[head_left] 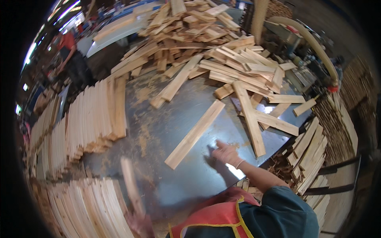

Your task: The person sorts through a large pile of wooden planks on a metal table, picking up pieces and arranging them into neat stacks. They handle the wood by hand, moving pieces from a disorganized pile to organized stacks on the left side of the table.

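A person in a red apron (212, 216) is standing at the near side of a metal table (174, 194), sorting out pale wooden boards with bare hands. At near left, the left hand (139, 223) is closing around the near end of a blurred board (131, 184), which is pointing away from the body just right of a tight near row (85, 206) of boards. The right hand (227, 153) is reaching over the table's near right part with its fingers loosely spread and nothing visible between them; whether it is touching the metal, I cannot tell. Just to its left, a single board (194, 135) is lying flat and slanting. The work is seemingly well under way but far from finished: on the left, the near row and a longer far row (89, 117) are sitting packed side by side, apparently done. At the far side, a big jumbled heap (188, 39) is waiting, spilling toward the right, where several loose boards (250, 119) are crossing one another, likely left to handle. At far left, another person (71, 59) is standing.
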Demonstrator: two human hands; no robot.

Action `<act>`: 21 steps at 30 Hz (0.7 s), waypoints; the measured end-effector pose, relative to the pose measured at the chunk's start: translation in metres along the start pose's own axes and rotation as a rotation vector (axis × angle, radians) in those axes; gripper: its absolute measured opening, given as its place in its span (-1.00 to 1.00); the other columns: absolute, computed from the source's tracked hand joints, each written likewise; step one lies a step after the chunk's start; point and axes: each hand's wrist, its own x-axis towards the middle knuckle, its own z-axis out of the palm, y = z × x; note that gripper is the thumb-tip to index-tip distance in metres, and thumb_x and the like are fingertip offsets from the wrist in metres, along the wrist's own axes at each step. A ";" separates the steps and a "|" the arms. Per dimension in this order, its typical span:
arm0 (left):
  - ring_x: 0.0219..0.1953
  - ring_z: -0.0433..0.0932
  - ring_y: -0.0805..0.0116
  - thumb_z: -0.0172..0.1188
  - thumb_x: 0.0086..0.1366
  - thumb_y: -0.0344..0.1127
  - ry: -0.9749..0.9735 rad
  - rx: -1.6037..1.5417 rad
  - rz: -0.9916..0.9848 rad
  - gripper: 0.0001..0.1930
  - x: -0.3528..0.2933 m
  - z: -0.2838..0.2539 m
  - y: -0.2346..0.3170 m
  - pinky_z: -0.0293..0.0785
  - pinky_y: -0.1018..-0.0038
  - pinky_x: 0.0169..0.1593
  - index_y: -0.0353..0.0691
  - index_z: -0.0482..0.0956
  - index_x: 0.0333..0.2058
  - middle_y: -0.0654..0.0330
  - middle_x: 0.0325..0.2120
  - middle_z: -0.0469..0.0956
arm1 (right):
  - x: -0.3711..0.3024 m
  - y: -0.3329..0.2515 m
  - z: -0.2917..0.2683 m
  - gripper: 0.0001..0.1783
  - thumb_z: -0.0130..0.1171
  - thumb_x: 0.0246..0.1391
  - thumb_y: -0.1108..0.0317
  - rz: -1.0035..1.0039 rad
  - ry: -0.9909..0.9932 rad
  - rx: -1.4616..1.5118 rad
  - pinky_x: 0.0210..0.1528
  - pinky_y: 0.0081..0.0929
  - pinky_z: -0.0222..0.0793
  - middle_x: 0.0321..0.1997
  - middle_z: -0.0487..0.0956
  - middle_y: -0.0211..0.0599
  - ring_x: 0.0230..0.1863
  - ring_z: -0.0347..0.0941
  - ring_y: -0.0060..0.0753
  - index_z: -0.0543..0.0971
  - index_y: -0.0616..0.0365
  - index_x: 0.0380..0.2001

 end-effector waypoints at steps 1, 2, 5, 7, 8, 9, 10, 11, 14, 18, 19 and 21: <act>0.42 0.35 -0.10 0.49 0.08 -0.14 -0.157 0.299 -0.102 -0.22 -0.022 0.015 -0.038 0.27 -0.03 0.47 -0.26 0.50 0.28 -0.11 0.32 0.45 | 0.010 0.010 -0.017 -0.16 0.28 0.19 -0.10 -0.100 0.297 -0.126 0.41 -0.18 0.39 0.30 0.59 0.16 0.33 0.52 0.14 0.44 0.24 0.39; 0.41 0.35 -0.10 0.40 0.16 -0.06 -0.120 0.358 -0.118 -0.24 -0.020 0.013 -0.037 0.29 -0.05 0.44 -0.25 0.48 0.31 -0.11 0.32 0.45 | 0.018 0.037 -0.047 -0.18 0.34 0.15 -0.06 -0.120 0.418 -0.038 0.44 -0.16 0.36 0.35 0.55 0.20 0.37 0.49 0.14 0.48 0.27 0.35; 0.40 0.36 -0.13 0.14 0.41 0.17 -0.004 0.526 -0.164 -0.25 -0.024 -0.046 -0.018 0.37 -0.12 0.36 -0.21 0.40 0.40 -0.09 0.33 0.43 | 0.031 0.074 -0.127 -0.21 0.33 0.09 0.06 0.067 0.822 -0.136 0.34 -0.02 0.40 0.16 0.62 0.22 0.24 0.51 0.26 0.49 0.31 0.32; 0.42 0.33 -0.13 0.04 0.49 0.27 -0.090 0.412 -0.148 -0.22 -0.002 -0.050 -0.002 0.36 -0.16 0.35 -0.19 0.33 0.46 -0.08 0.37 0.39 | 0.042 0.116 -0.164 -0.24 0.31 0.10 0.03 0.173 0.913 -0.249 0.33 -0.02 0.42 0.16 0.62 0.15 0.23 0.52 0.22 0.50 0.23 0.30; 0.44 0.30 -0.12 0.04 0.48 0.28 -0.213 0.251 -0.099 -0.19 0.020 -0.041 0.009 0.32 -0.17 0.38 -0.18 0.29 0.48 -0.09 0.40 0.35 | 0.047 0.129 -0.181 -0.23 0.32 0.11 -0.01 0.265 0.883 -0.266 0.34 -0.03 0.41 0.18 0.61 0.11 0.25 0.50 0.19 0.49 0.19 0.31; 0.47 0.28 -0.12 0.04 0.47 0.30 -0.340 0.078 -0.072 -0.16 0.044 -0.036 0.024 0.29 -0.19 0.40 -0.17 0.25 0.51 -0.09 0.44 0.31 | 0.051 0.138 -0.196 -0.20 0.33 0.11 -0.04 0.293 0.817 -0.378 0.36 -0.03 0.39 0.22 0.59 0.08 0.28 0.48 0.16 0.46 0.15 0.35; 0.47 0.26 -0.10 0.13 0.41 0.27 -0.318 0.009 -0.032 -0.16 0.054 -0.031 0.050 0.25 -0.16 0.42 -0.15 0.29 0.48 -0.08 0.43 0.32 | 0.054 0.146 -0.211 -0.16 0.33 0.11 -0.07 0.317 0.748 -0.490 0.37 -0.04 0.38 0.26 0.57 0.04 0.32 0.46 0.13 0.43 0.11 0.38; 0.48 0.25 -0.08 0.22 0.35 0.23 -0.242 -0.010 0.040 -0.16 0.070 -0.027 0.105 0.21 -0.13 0.45 -0.14 0.32 0.46 -0.07 0.41 0.33 | 0.059 0.151 -0.222 -0.13 0.34 0.11 -0.10 0.339 0.676 -0.603 0.38 -0.04 0.36 0.30 0.56 0.01 0.35 0.44 0.10 0.40 0.07 0.41; 0.48 0.22 -0.04 0.37 0.23 0.21 -0.226 -0.077 0.175 -0.11 0.136 -0.056 0.260 0.07 -0.07 0.52 -0.10 0.36 0.43 -0.02 0.40 0.36 | 0.064 0.161 -0.253 0.01 0.42 0.02 -0.21 0.240 0.460 -0.870 0.42 -0.05 0.30 0.37 0.51 -0.06 0.42 0.38 0.00 0.33 -0.02 0.46; 0.46 0.26 -0.07 0.39 0.21 0.22 -0.245 -0.152 0.344 -0.08 0.190 -0.045 0.362 0.09 -0.08 0.51 -0.12 0.35 0.44 0.00 0.38 0.38 | 0.096 0.149 -0.286 -0.05 0.50 -0.16 -0.17 0.325 0.078 -0.938 0.32 -0.08 0.41 0.20 0.59 0.00 0.25 0.52 0.14 0.44 -0.03 0.29; 0.45 0.27 -0.07 0.41 0.22 0.19 -0.289 -0.123 0.347 -0.10 0.197 -0.045 0.375 0.13 -0.06 0.49 -0.12 0.37 0.43 -0.01 0.37 0.39 | 0.098 0.136 -0.282 -0.07 0.50 -0.17 -0.16 0.263 0.028 -0.911 0.29 -0.08 0.43 0.17 0.59 0.02 0.22 0.54 0.16 0.45 0.00 0.26; 0.39 0.35 -0.06 0.44 0.21 0.13 -0.429 -0.202 0.328 -0.11 0.208 -0.057 0.392 0.26 0.01 0.43 -0.13 0.36 0.43 -0.01 0.32 0.43 | 0.085 0.108 -0.267 -0.12 0.50 -0.18 -0.13 0.146 -0.068 -0.858 0.23 -0.09 0.48 0.12 0.61 0.06 0.17 0.57 0.20 0.48 0.05 0.19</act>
